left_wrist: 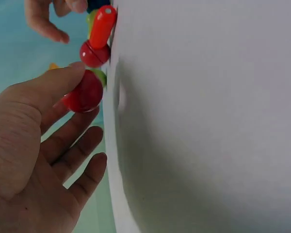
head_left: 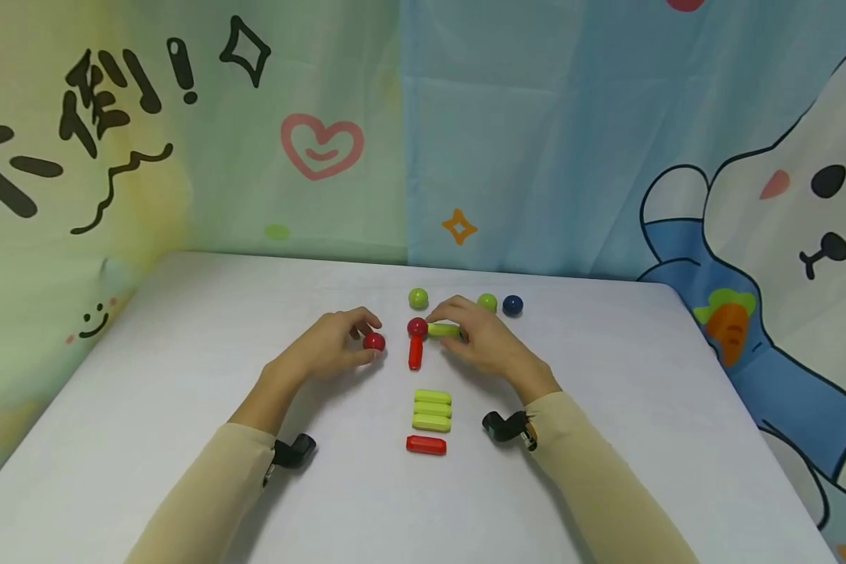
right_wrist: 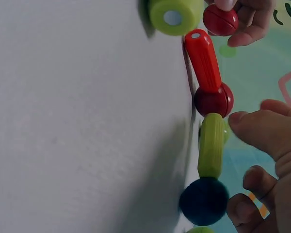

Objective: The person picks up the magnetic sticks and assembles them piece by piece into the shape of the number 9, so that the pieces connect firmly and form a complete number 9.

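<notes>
My left hand (head_left: 338, 342) pinches a glossy red ball (left_wrist: 85, 92) between thumb and forefinger, its other fingers spread loosely. To the right of it, a second red ball (head_left: 417, 327) joins a red rod (head_left: 415, 354), which points toward me, and a yellow-green rod (right_wrist: 211, 145), which runs rightward. At that rod's far end is a dark blue ball (right_wrist: 204, 201), mostly hidden by my right hand in the head view. My right hand (head_left: 482, 337) hovers around this joined piece with fingers loosely bent, thumb near the red ball and fingertips close beside the blue one.
Behind the joined piece sit a green ball (head_left: 418, 298), another green ball (head_left: 487, 302) and a navy ball (head_left: 512, 305). Nearer me lie a stack of yellow-green rods (head_left: 432, 410) and a loose red rod (head_left: 426, 445) on the white table (head_left: 254, 509). A printed curtain (head_left: 522, 141) hangs behind.
</notes>
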{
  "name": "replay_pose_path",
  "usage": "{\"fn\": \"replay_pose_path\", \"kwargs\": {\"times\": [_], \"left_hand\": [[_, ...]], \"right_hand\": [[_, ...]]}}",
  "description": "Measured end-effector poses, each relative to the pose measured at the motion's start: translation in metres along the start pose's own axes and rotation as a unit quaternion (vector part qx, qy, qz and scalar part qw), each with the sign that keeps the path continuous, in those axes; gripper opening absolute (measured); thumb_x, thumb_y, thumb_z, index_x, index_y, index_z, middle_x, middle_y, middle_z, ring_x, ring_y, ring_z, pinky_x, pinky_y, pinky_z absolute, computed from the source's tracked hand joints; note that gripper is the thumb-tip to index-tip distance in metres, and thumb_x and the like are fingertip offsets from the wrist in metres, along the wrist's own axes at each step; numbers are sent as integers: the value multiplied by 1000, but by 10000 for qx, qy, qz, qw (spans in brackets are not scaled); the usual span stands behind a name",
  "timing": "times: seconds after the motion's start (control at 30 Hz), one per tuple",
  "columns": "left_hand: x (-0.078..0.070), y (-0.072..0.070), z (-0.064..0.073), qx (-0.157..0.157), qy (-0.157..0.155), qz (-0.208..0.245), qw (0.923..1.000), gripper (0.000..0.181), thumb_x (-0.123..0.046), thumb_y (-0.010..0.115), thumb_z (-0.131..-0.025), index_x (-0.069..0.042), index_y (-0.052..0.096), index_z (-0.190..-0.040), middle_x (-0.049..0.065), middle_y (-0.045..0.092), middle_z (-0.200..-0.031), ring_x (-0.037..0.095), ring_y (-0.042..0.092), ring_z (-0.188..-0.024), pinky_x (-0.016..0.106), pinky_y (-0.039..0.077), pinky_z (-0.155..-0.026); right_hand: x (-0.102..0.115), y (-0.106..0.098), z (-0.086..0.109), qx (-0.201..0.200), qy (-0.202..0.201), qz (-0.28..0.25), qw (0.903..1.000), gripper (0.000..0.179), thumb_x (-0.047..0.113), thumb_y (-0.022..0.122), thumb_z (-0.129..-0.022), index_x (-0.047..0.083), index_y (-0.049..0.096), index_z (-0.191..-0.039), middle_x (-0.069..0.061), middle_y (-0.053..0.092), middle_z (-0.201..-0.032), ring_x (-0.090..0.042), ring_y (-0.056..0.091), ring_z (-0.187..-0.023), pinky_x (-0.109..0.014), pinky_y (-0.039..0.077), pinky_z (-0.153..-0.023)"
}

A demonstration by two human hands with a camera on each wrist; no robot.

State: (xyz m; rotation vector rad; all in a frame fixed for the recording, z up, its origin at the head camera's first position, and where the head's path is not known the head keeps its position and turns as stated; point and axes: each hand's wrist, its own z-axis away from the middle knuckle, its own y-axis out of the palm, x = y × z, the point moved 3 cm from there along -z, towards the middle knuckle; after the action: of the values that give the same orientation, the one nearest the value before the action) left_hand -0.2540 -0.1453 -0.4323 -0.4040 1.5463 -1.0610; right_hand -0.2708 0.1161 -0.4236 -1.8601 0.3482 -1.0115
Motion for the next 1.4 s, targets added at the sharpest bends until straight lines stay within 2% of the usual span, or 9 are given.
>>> {"fn": "replay_pose_path", "kwargs": {"times": [0.1, 0.23, 0.5, 0.9, 1.13, 1.4], "left_hand": [[-1, -2, 6, 67, -108, 64, 9999, 42, -24, 80, -87, -15, 65, -126, 2, 68, -108, 23, 61, -104, 40, 53, -90], [-4, -3, 13, 187, -197, 173, 9995, 35, -25, 82, -86, -17, 69, -118, -1, 67, -103, 21, 60, -101, 37, 52, -85], [-12, 2, 15, 375, 8, 180, 9991, 34, -27, 84, -85, -17, 69, -114, -4, 67, -98, 19, 59, -98, 34, 51, -83], [-15, 7, 20, 436, 140, 195, 9988, 31, -26, 83, -85, -18, 70, -112, -7, 67, -95, 18, 59, -96, 32, 51, -82], [-10, 17, 21, 448, 138, 159, 9988, 31, -27, 84, -85, -19, 69, -111, -7, 65, -92, 15, 59, -90, 31, 51, -81], [-22, 20, 13, 462, 179, 149, 9987, 29, -28, 83, -86, -17, 70, -110, -6, 65, -89, 14, 59, -85, 30, 51, -78]], "right_hand": [[4, 3, -3, 31, -211, 173, 9996, 33, 8, 73, -93, 15, 70, -125, -1, 63, -130, -21, 60, -121, -40, 50, -105], [10, 6, -5, 142, -456, 131, 9988, 34, 5, 73, -93, 14, 70, -126, -1, 62, -130, -21, 62, -117, -38, 52, -102], [14, 15, -9, 327, -678, 412, 9963, 37, 7, 78, -89, 14, 71, -125, 0, 62, -125, -20, 60, -119, -40, 48, -107], [16, 22, -19, 545, -602, 814, 9934, 34, 9, 78, -90, 17, 76, -123, 3, 61, -116, -16, 62, -105, -32, 53, -95], [17, 26, -25, 707, -606, 929, 9913, 32, 5, 73, -91, 18, 78, -120, 3, 59, -114, -16, 62, -101, -30, 52, -89], [17, 25, -27, 787, -497, 971, 9909, 28, 5, 76, -91, 18, 79, -115, 2, 57, -107, -17, 60, -99, -32, 52, -89]]}}
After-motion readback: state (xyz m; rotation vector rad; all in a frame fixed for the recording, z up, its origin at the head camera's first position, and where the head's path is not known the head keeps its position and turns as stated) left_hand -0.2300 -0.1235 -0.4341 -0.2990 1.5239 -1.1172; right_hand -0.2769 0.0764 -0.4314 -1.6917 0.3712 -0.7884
